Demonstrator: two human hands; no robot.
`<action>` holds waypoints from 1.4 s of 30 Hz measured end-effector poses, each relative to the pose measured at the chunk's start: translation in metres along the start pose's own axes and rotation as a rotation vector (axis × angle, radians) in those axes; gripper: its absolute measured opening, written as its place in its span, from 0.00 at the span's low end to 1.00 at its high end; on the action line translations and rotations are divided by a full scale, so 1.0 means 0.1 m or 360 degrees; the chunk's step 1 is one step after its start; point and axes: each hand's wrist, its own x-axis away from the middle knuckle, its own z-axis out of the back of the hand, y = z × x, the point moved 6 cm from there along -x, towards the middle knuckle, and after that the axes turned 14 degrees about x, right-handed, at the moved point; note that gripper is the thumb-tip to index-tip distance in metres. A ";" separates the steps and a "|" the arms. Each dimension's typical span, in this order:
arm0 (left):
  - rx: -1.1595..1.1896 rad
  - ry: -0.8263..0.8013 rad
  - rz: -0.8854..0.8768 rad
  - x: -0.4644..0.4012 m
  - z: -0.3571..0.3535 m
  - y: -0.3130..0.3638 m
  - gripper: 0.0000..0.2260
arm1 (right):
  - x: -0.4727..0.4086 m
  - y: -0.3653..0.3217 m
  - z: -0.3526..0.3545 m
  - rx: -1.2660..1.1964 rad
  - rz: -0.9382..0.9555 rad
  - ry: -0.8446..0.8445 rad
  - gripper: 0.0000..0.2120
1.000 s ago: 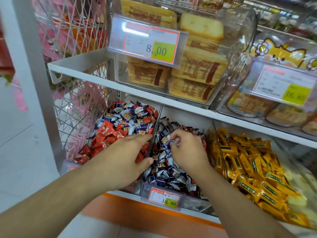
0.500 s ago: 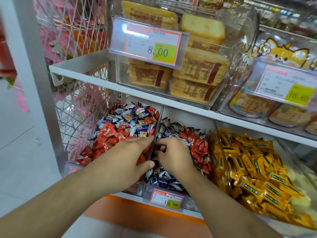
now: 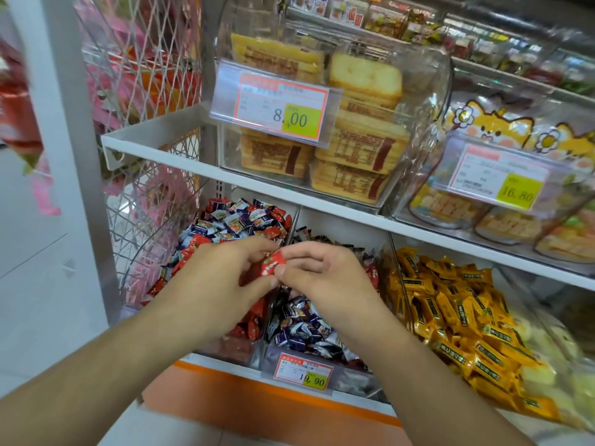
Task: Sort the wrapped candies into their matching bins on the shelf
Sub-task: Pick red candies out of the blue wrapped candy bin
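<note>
I see a white shelving unit [image 3: 206,170] under bright shop light, its wire mesh side panel [image 3: 151,75] left of my hands, pale floor [image 3: 38,300] below, further stocked shelves [image 3: 502,37] behind.

upper shelf [image 3: 257,183] low over candy bins, divider [image 3: 291,231] between them, open front

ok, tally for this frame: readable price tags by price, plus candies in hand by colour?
8.00 tag: 1
16.80 tag: 1
19.90 tag: 1
red candy, held: 1
Total: 4
</note>
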 end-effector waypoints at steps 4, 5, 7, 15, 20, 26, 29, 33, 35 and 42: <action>-0.0241 0.0078 0.0146 -0.01 0.20 -0.17 0.19 | 0.00 0.16 0.23 0.0230 0.0018 0.0159 0.09; -0.0314 0.0037 0.0215 -0.01 0.21 -0.25 0.23 | 0.01 0.22 0.36 0.0439 0.0041 0.0231 0.10; -0.0424 -0.0035 0.0277 -0.01 0.20 -0.29 0.31 | 0.10 0.30 0.66 0.0888 0.0015 0.0364 0.14; -0.0204 -0.0211 -0.0197 -0.05 -0.45 0.32 0.23 | 0.47 0.82 1.24 0.1557 -0.0254 0.0158 0.28; -0.0081 -0.0388 -0.0212 -0.33 -1.01 0.48 0.23 | 0.50 0.89 1.28 0.1398 -0.0171 0.0172 0.27; -0.0110 -0.0561 -0.0251 -1.01 -1.64 0.54 0.29 | 0.47 1.01 1.35 0.1276 -0.0104 0.0236 0.28; -0.0183 -0.0715 -0.0289 -1.19 -1.89 0.55 0.31 | 0.46 1.05 1.38 0.1242 -0.0062 0.0247 0.28; -0.0320 -0.0742 -0.0282 -1.26 -2.05 0.49 0.25 | 0.45 1.08 1.41 0.1206 -0.0039 0.0248 0.28; -0.0368 -0.0663 -0.0335 -1.27 -2.06 0.47 0.21 | 0.45 1.09 1.42 0.1185 -0.0036 0.0247 0.28; -0.0189 -0.0374 -0.0373 -1.18 -1.90 0.52 0.13 | 0.46 1.05 1.39 0.1180 0.0004 0.0282 0.27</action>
